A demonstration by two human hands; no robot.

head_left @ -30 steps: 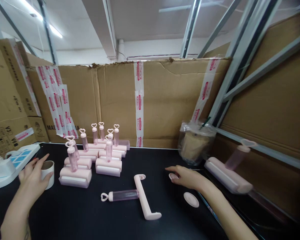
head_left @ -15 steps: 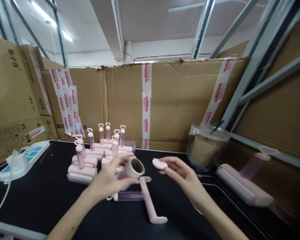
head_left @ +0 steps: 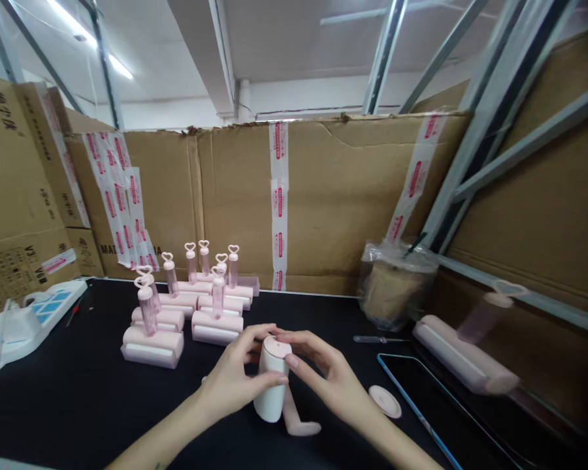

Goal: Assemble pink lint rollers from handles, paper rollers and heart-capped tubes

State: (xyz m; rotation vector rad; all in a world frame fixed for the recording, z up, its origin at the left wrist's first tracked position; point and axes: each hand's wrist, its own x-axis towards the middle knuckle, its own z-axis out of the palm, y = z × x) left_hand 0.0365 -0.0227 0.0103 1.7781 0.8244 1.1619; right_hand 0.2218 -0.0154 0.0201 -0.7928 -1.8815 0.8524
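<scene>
In the middle of the head view, my left hand [head_left: 232,375] is closed around a white lint roller refill [head_left: 270,399] that stands upright, slightly tilted. On its top end sits a pink round cap [head_left: 276,346]. The fingertips of my right hand [head_left: 321,365] grip this cap from the right side. Behind the roll lies a pink roller bracket [head_left: 298,423], partly hidden; only its lower arm and bent end show. A loose pink disc [head_left: 385,401] lies on the black table beside my right forearm.
Several pink lint rollers with heart-topped handles [head_left: 151,346] stand at the back left. Another lint roller [head_left: 463,356] stands at right, by a phone [head_left: 434,405] and a small screwdriver [head_left: 378,339]. A bagged cup [head_left: 394,287] stands behind; a power strip [head_left: 53,310] lies far left.
My right hand has brought the pink cap onto the roll's open end. The roll has turned from tilted towards upright, and both hands have come together. The view has shifted slightly, showing the phone.
</scene>
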